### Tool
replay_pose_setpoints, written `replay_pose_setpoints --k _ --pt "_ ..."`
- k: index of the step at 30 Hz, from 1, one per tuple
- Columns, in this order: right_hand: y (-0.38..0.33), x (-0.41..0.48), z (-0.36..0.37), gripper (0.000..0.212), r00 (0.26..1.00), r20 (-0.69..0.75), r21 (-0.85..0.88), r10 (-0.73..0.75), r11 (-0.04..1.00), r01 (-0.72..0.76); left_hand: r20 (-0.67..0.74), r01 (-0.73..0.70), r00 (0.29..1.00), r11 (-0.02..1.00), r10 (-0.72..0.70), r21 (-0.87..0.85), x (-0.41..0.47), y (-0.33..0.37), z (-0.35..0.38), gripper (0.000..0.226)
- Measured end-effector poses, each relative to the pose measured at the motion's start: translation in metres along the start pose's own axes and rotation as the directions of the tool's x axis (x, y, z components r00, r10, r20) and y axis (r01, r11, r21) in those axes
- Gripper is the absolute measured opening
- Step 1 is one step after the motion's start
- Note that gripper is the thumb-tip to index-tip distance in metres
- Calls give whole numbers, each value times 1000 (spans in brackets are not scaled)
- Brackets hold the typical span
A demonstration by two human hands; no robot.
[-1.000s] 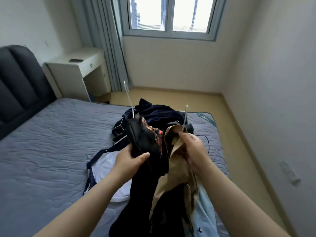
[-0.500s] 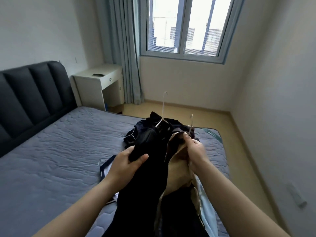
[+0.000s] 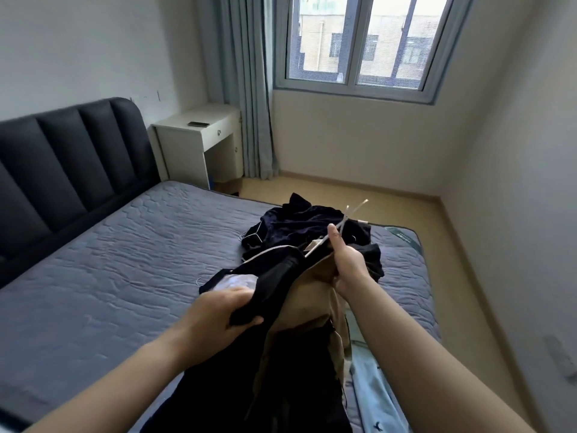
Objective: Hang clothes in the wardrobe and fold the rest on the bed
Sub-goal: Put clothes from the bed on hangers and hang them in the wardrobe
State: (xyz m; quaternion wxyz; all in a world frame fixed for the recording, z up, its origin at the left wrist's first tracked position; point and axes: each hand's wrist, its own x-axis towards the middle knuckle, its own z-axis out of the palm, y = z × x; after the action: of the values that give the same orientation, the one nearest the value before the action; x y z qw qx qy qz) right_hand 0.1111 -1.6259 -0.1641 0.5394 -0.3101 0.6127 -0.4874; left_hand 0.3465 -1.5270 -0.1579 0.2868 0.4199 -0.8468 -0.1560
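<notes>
My left hand point(image 3: 218, 317) grips the edge of a black garment point(image 3: 274, 364) that hangs down in front of me. My right hand point(image 3: 349, 264) holds two white hangers point(image 3: 340, 225) by their hooks, together with the top of a tan garment point(image 3: 315, 295). A pile of dark navy clothes point(image 3: 299, 223) lies on the grey bed point(image 3: 125, 254) just beyond my hands. A white and navy piece point(image 3: 231, 281) lies beneath the black garment. Light blue fabric point(image 3: 371, 398) shows at the lower right.
A dark padded headboard point(image 3: 62, 157) runs along the left. A white bedside desk point(image 3: 203, 135) with a phone point(image 3: 199, 124) on it stands by grey curtains point(image 3: 246, 89). Wooden floor point(image 3: 462, 260) lies between the bed and the right wall.
The hanger hooks have tipped over to the right in my right hand. My left hand has slid lower along the black garment. The camera has tilted up.
</notes>
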Motion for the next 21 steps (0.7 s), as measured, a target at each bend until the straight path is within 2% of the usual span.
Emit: replay_pose_setpoints --k 2,6,7,9,12,15,17,19,21 --pt "0 6 -5 72 999 -32 27 7 1000 -6 56 -17 998 999 14 50 -5 -2 -3 23" --pt "1 17 -3 27 991 -126 15 -35 999 38 126 -9 992 994 -5 113 -3 -9 -3 22" --pt "1 18 -2 24 990 -140 24 -36 999 40 138 10 990 992 -27 124 -1 -12 -1 21" --pt "0 19 0 24 989 -140 -5 -45 999 45 176 118 973 976 -151 182 2 -17 3 29" --pt "1 18 2 21 991 -107 -59 -81 995 75 249 343 877 898 -411 275 8 -24 9 33" --pt "3 15 8 22 992 -69 -68 -109 992 104 153 462 863 875 -481 140 23 -22 24 32" --pt "3 10 17 22 993 -16 -76 -113 991 112 70 522 847 850 -526 74 40 -16 32 40" --pt "4 7 24 21 990 43 -88 -133 987 136 77 556 823 826 -563 89 58 -13 37 47" --pt "6 5 26 22 985 93 -96 -147 983 156 162 566 801 817 -576 107 69 -15 41 46"
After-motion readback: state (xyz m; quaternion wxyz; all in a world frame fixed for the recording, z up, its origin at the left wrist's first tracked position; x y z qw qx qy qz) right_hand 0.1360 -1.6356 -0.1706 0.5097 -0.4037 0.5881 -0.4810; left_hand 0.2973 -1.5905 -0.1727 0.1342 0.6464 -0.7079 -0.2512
